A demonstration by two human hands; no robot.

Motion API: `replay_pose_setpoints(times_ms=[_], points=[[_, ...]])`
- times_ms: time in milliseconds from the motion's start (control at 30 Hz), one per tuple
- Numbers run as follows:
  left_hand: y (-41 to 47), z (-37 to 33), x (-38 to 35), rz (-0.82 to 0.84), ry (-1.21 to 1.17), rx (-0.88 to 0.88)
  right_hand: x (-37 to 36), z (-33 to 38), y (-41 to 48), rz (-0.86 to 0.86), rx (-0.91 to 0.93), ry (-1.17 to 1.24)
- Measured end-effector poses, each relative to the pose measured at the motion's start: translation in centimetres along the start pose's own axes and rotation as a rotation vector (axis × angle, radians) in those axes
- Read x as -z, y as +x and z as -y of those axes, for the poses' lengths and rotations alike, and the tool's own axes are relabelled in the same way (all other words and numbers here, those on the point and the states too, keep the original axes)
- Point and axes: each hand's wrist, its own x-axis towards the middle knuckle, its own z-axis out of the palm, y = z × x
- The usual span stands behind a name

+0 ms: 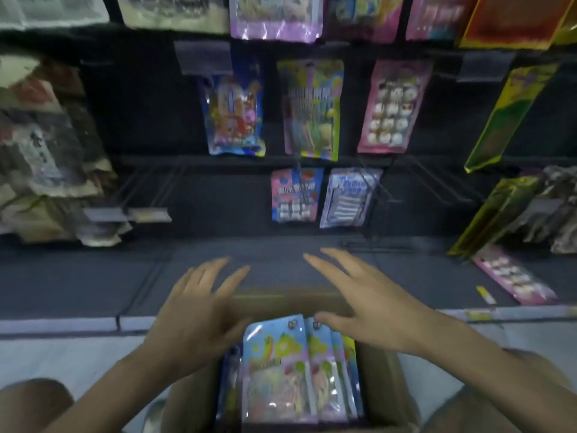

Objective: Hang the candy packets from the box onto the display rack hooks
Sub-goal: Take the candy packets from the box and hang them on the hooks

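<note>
A brown cardboard box (379, 379) sits low in the middle, between my knees. Several light-blue candy packets (276, 367) stand upright inside it. My left hand (195, 317) hovers over the box's left edge with fingers spread and straight, holding nothing. My right hand (368, 301) hovers over the box's far right side, fingers spread, thumb just above the packet tops. The dark display rack (218, 195) rises ahead. A pink-blue packet (295, 195) and a pale blue packet (346, 198) hang on its lower hooks. The whole view is motion-blurred.
Higher hooks carry a blue packet (234, 117), a green packet (312, 110) and a pink packet (392, 107). Bare wire hooks (150, 189) jut out at lower left. Paper-wrapped goods (46, 157) crowd the left, yellow-green bags (499, 210) the right. A pink packet (515, 276) lies on the base shelf.
</note>
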Motion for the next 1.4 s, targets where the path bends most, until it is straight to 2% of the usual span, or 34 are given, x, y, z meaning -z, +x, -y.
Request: replay_pose_setpoints(times_ms=[100,267,400,500,667,800,967,1067,1167,1233,1333,1400], points=[[-2.3,0.9,-4.1,0.051,0.008,0.029,-5.2,-2.1,1.3,0.124,-0.138,0.142],[-5.0,4.3,-12.0,0.366,0.102,0.067,-14.8,-3.4,4.2,0.313,-0.386,0.315],[-6.6,5.1,-15.9,0.498,0.120,0.060,-22.1,-3.5,6.3,0.384,-0.584,0.462],[-7.9,5.6,-17.7,0.549,0.096,0.094,-25.7,-3.6,7.5,0.331,-0.756,0.636],[-8.6,5.2,-19.3,0.510,-0.001,0.183,-29.1,-1.9,8.5,0.134,-0.940,0.803],[-8.4,4.7,-19.5,0.559,0.091,0.195,-29.9,-1.2,9.2,0.076,-1.043,0.896],[-7.6,3.9,-19.5,0.525,0.197,0.214,-29.6,-2.1,9.5,0.122,-1.024,1.068],[-6.6,3.8,-19.5,0.454,0.177,0.250,-29.1,-2.4,9.4,0.153,-0.929,1.151],[-5.7,3.5,-19.7,0.416,0.140,0.212,-26.8,-2.3,8.8,0.122,-0.825,1.224],[-5.1,3.0,-19.4,0.378,0.000,0.271,-25.1,-2.7,8.6,0.076,-0.794,1.251],[-4.1,2.0,-18.5,0.267,-0.279,0.447,-22.6,-3.5,8.1,0.047,-0.748,1.290],[-3.3,1.1,-17.9,0.249,-0.583,0.559,-20.7,-3.9,7.8,0.040,-0.714,1.350]])
